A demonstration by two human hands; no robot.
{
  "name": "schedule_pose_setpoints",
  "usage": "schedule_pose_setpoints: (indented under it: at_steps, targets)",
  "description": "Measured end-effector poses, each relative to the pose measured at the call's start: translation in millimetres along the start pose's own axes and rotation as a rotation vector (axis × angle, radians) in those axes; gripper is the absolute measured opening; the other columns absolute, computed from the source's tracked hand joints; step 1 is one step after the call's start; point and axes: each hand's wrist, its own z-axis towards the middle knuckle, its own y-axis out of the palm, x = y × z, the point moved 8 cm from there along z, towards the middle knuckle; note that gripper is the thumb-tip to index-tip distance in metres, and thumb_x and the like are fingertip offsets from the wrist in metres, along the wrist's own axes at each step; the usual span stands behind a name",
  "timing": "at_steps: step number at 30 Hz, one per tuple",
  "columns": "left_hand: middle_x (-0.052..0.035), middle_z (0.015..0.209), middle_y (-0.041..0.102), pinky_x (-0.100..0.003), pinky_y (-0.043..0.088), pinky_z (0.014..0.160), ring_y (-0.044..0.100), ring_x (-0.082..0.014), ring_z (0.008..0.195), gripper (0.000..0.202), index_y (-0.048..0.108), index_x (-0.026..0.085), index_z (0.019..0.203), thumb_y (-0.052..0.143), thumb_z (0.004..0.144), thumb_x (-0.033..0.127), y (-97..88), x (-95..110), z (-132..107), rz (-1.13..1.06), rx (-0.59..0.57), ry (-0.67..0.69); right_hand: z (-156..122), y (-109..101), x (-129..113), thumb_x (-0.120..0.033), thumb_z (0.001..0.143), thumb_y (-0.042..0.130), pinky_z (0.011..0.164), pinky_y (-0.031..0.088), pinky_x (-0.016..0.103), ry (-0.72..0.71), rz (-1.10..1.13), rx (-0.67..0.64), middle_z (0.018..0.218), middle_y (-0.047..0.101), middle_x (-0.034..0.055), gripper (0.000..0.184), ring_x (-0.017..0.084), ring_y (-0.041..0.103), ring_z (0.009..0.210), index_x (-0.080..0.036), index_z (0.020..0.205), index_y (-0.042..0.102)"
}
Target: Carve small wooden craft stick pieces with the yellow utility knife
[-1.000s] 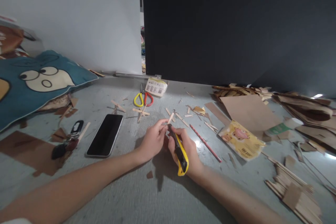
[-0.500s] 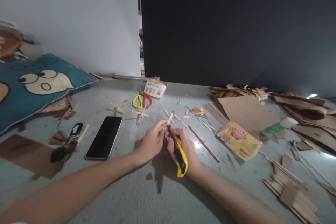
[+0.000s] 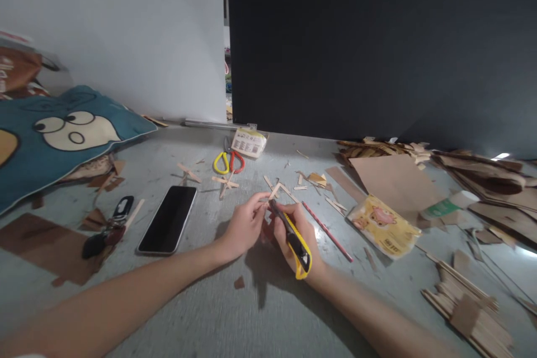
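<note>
My right hand (image 3: 298,236) is closed around a yellow and black utility knife (image 3: 295,240), its tip end pointing away from me. The knife's front end meets a small wooden stick (image 3: 275,192) pinched in the fingers of my left hand (image 3: 248,225). Both hands are close together above the table, and the blade itself is too small to make out. Just beyond them lie other flat wooden sticks (image 3: 289,194). A red patterned pencil (image 3: 327,231) rests to the right of my right hand.
Scissors (image 3: 229,162) and crossed stick pieces (image 3: 225,183) lie farther back. To the left are a phone (image 3: 168,220), keys (image 3: 107,235) and a blue cushion (image 3: 75,140). A yellow packet (image 3: 384,226), a glue stick (image 3: 448,205) and cardboard scraps (image 3: 396,179) occupy the right side.
The utility knife's rear end has swung slightly to the right with my right hand. My left hand stays nearly in place, holding the wooden stick. The view has shifted a little.
</note>
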Motion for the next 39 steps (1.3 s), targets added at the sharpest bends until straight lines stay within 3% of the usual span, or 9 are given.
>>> schedule_pose_setpoints:
  at_steps: [5,9,13,16,19,24,32,36,39]
  targets:
    - [-0.0042,0.081,0.074,-0.023,0.050,0.047,0.063,-0.0143,0.050,0.034,0.064,0.017,0.119,0.058,0.100,0.044,-5.7,-6.8,2.9,-0.034,0.068,-0.023,-2.2,9.8,-11.5,-0.025,0.103,0.052,0.063,0.060,0.031,-0.145,-0.052,-0.115,0.091,0.072,0.0049,0.022,0.019,0.072,0.069,-0.025,0.125,0.058]
    - [-0.0008,0.072,0.070,-0.024,0.047,0.039,0.058,-0.0136,0.041,0.040,0.064,0.017,0.112,0.058,0.099,0.055,0.2,-11.1,3.9,-0.117,0.019,-0.070,-1.6,3.9,-22.4,-0.015,0.102,0.052,0.076,0.062,0.033,-0.249,-0.076,-0.067,0.097,0.072,0.0072,0.026,0.020,0.074,0.080,-0.025,0.123,0.063]
    - [-0.0020,0.077,0.072,-0.024,0.048,0.038,0.060,-0.0132,0.040,0.044,0.063,0.017,0.109,0.060,0.096,0.059,-0.1,-9.5,4.9,-0.113,0.030,-0.077,1.5,-2.3,-19.4,-0.017,0.102,0.053,0.072,0.061,0.029,-0.178,-0.071,-0.031,0.092,0.075,0.0059,0.018,0.019,0.074,0.077,-0.024,0.114,0.064]
    - [-0.0030,0.081,0.074,-0.026,0.047,0.037,0.059,-0.0141,0.038,0.049,0.061,0.017,0.118,0.059,0.095,0.060,0.3,-12.0,5.0,-0.116,0.017,-0.122,2.5,-4.7,-11.6,-0.023,0.103,0.053,0.062,0.057,0.025,-0.083,-0.064,-0.024,0.079,0.073,0.0008,0.012,0.015,0.070,0.064,-0.024,0.111,0.063]
    - [-0.0038,0.081,0.076,-0.027,0.048,0.041,0.062,-0.0159,0.043,0.049,0.061,0.016,0.124,0.059,0.095,0.055,-3.6,-12.1,5.0,-0.081,0.050,-0.113,1.3,-3.1,-11.2,-0.023,0.103,0.052,0.064,0.058,0.026,-0.110,-0.079,-0.033,0.080,0.072,0.0008,0.012,0.016,0.070,0.066,-0.024,0.112,0.061]
    - [-0.0063,0.082,0.076,-0.025,0.051,0.050,0.069,-0.0182,0.058,0.032,0.069,0.017,0.100,0.060,0.095,0.047,-8.8,-10.8,6.3,-0.022,0.106,-0.073,-0.9,8.7,-10.5,-0.022,0.103,0.053,0.067,0.058,0.028,-0.162,-0.069,-0.119,0.092,0.070,0.0042,0.012,0.017,0.069,0.071,-0.025,0.113,0.058]
    - [-0.0018,0.078,0.075,-0.025,0.045,0.037,0.059,-0.0146,0.039,0.040,0.063,0.017,0.115,0.060,0.093,0.051,-4.6,-12.7,5.5,-0.064,0.066,-0.150,-0.1,5.9,-5.8,-0.025,0.101,0.054,0.057,0.052,0.025,-0.094,-0.058,-0.090,0.078,0.068,-0.0010,0.006,0.015,0.064,0.059,-0.025,0.108,0.054]
    - [-0.0019,0.073,0.074,-0.023,0.049,0.045,0.066,-0.0157,0.049,0.032,0.065,0.018,0.105,0.065,0.092,0.047,-9.6,-10.4,6.5,-0.062,0.115,-0.118,-2.6,8.3,-1.8,-0.026,0.100,0.059,0.060,0.053,0.027,-0.103,-0.086,-0.107,0.081,0.070,0.0006,0.010,0.016,0.065,0.063,-0.025,0.109,0.055]
    - [0.0008,0.068,0.071,-0.023,0.044,0.038,0.060,-0.0140,0.040,0.028,0.063,0.018,0.105,0.063,0.093,0.044,-7.4,-14.4,6.5,-0.093,0.098,-0.189,-1.0,6.7,-3.8,-0.024,0.100,0.056,0.059,0.052,0.027,-0.106,-0.077,-0.081,0.082,0.071,0.0011,0.007,0.016,0.065,0.061,-0.026,0.107,0.054]
